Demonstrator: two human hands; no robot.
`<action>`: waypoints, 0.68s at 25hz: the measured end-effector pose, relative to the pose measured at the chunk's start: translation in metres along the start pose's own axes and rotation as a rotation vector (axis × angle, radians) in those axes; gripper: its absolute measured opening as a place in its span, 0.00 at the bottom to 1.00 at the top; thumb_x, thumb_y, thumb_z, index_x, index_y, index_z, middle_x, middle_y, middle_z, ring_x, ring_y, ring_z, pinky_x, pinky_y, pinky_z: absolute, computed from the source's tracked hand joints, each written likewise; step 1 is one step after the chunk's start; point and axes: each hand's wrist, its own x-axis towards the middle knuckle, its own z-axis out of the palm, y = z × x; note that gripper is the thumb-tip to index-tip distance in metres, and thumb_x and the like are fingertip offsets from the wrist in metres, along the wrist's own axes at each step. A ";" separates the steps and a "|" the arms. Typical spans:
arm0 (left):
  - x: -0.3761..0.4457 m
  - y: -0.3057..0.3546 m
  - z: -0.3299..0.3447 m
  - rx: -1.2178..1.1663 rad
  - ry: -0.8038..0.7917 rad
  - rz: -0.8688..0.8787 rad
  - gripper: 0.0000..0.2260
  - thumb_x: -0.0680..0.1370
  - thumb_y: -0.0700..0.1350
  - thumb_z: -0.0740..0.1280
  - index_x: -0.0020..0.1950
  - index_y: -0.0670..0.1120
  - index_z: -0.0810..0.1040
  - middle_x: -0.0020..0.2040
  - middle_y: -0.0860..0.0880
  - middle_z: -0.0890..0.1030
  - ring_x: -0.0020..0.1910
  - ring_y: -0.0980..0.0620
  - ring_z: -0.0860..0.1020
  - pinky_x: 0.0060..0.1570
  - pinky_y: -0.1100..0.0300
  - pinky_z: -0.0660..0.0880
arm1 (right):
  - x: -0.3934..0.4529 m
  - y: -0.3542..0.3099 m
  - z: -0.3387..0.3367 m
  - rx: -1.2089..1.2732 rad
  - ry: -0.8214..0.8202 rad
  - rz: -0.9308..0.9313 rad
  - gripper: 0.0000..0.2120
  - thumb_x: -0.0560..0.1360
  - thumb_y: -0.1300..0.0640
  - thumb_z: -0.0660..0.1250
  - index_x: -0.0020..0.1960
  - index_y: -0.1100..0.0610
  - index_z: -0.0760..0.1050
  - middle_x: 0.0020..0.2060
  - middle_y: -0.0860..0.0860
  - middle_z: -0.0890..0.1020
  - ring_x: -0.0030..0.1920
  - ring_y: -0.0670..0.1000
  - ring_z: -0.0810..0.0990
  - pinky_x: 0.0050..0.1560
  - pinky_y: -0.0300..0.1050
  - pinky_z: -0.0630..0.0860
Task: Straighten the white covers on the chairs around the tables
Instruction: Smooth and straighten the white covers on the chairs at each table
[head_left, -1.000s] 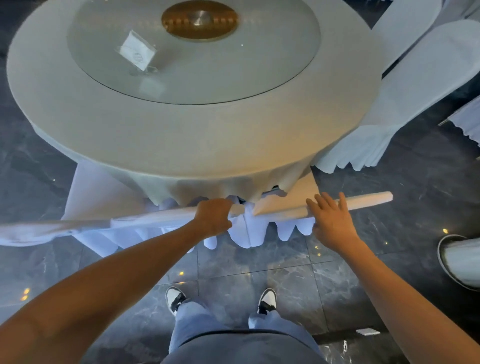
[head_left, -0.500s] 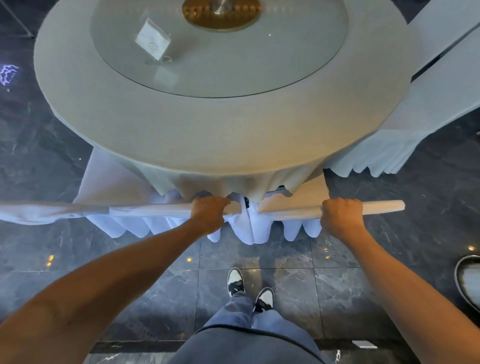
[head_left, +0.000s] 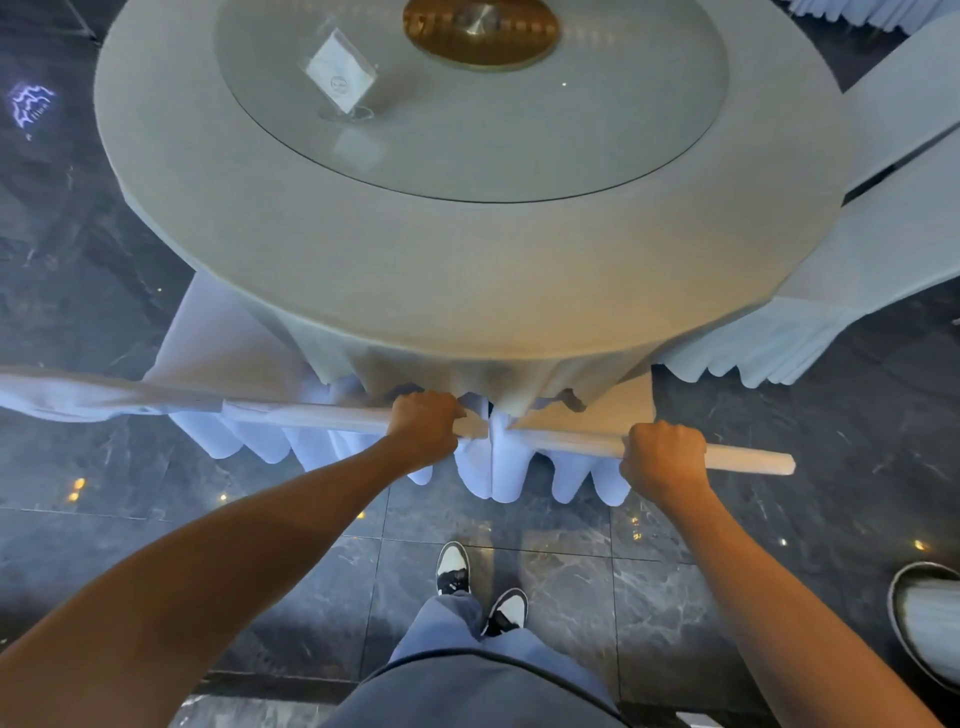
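Observation:
Two white-covered chairs stand side by side at the near edge of the round table (head_left: 363, 249), their backs toward me. My left hand (head_left: 423, 428) is closed over the top edge of the left chair's cover (head_left: 311, 415). My right hand (head_left: 662, 457) is closed over the top edge of the right chair's cover (head_left: 748, 460). Both covers hang in pleated skirts (head_left: 509, 467) to the floor below my hands. The chair seats are hidden under the tablecloth.
A glass turntable (head_left: 519, 145) with a card stand (head_left: 340, 73) and a gold hub tops the table. More covered chairs (head_left: 857, 270) sit at the right, another cover edge (head_left: 57, 389) at far left. My feet (head_left: 483, 587) stand on dark marble. A round object (head_left: 930, 618) lies lower right.
My right hand went from lying flat with fingers spread on the right chair's top to gripping it. My left hand kept its grip. I stepped left, and my feet came closer together.

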 end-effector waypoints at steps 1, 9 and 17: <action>0.001 -0.001 0.000 -0.004 -0.003 0.009 0.13 0.73 0.44 0.65 0.54 0.57 0.80 0.46 0.52 0.80 0.43 0.49 0.79 0.36 0.59 0.68 | 0.007 0.002 -0.002 0.004 0.003 -0.002 0.05 0.74 0.54 0.64 0.40 0.51 0.71 0.28 0.47 0.69 0.33 0.52 0.74 0.34 0.41 0.66; 0.007 0.002 0.011 0.032 0.039 0.018 0.08 0.73 0.49 0.62 0.47 0.57 0.80 0.40 0.53 0.82 0.40 0.48 0.81 0.35 0.59 0.70 | 0.018 0.011 0.003 0.045 0.030 -0.100 0.02 0.72 0.58 0.63 0.42 0.52 0.70 0.28 0.46 0.67 0.33 0.53 0.71 0.35 0.43 0.65; 0.025 0.011 -0.008 0.000 -0.144 0.089 0.07 0.70 0.46 0.65 0.46 0.53 0.80 0.41 0.53 0.80 0.42 0.49 0.79 0.36 0.59 0.69 | 0.020 0.019 0.011 0.064 0.101 -0.122 0.07 0.74 0.51 0.67 0.47 0.53 0.79 0.40 0.51 0.84 0.33 0.53 0.75 0.35 0.42 0.65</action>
